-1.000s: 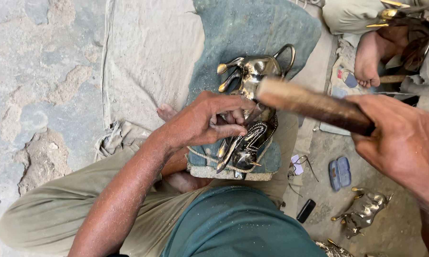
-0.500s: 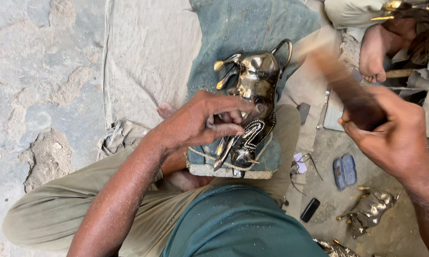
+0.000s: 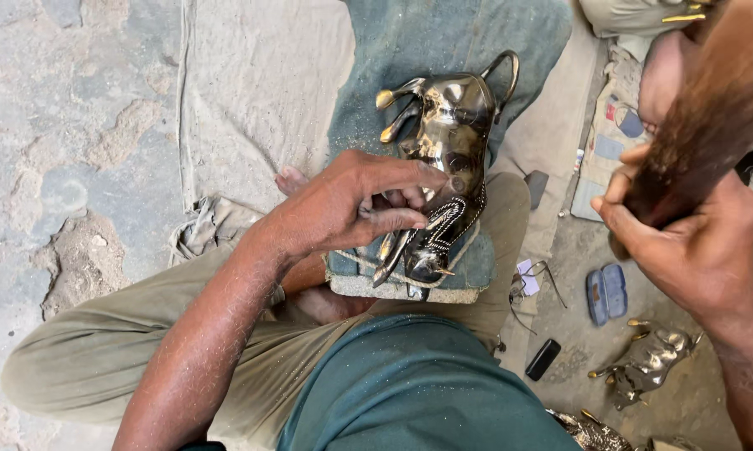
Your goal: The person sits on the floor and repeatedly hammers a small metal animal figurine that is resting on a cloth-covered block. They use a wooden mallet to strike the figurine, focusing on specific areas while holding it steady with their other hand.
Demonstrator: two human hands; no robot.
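Head view: left hand (image 3: 343,209) fingers pressing brass animal figure (image 3: 443,167); right hand (image 3: 694,242) fingers clamped on wooden mallet (image 3: 711,125).

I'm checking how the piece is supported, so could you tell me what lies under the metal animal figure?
The metal animal figure rests on a blue-green padded cloth edged with cord. The left hand covers its middle, so the contact there is hidden.

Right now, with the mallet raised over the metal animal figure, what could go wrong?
1. The left hand holds a thin tool against the metal animal figure; its fingers sit close to the likely strike point, so a blow could hit them.
2. The right hand grips the wooden mallet, blurred in motion; aim may drift.
3. The figure rests on a small pad and could shift.
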